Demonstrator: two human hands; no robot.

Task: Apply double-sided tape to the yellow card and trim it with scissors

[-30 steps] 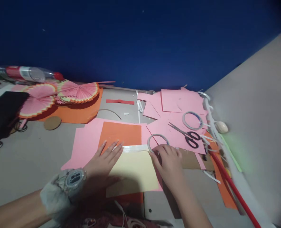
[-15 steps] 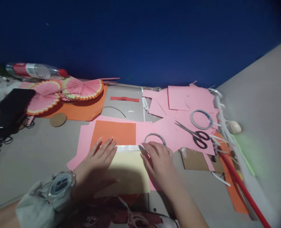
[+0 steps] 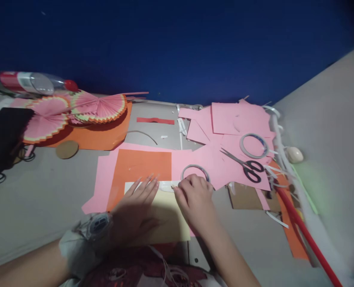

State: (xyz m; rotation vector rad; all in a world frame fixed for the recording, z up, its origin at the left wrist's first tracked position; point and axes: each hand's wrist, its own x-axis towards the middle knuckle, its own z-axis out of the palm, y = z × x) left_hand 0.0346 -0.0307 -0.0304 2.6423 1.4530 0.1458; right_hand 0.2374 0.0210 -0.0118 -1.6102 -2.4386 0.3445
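Note:
A pale yellow paper sheet [image 3: 168, 219] lies over an orange sheet [image 3: 144, 163]. Along its far edge runs a white tape strip [image 3: 166, 185]. My left hand [image 3: 139, 203], a watch on its wrist, rests flat with fingers outstretched on the yellow sheet, fingertips at the strip. At the strip's right end my right hand [image 3: 196, 195] is closed in a pinch on it; the strip looks slightly bulged there. Just beyond my right hand a tape roll [image 3: 195, 166] is partly hidden by the fingers. Pink paper [image 3: 102, 179] spreads beneath the sheets.
Black-handled scissors [image 3: 244, 165] and a second tape roll [image 3: 254, 145] lie on pink paper at right. Folded paper fans [image 3: 99, 107], a plastic bottle [image 3: 30, 82] and a brown disc [image 3: 67, 149] are at left. A red rod [image 3: 302, 231] slants along the right side.
My left hand has slid right along the white strip, closer to my right hand. My right hand has curled tighter at the strip's end, which now looks bulged.

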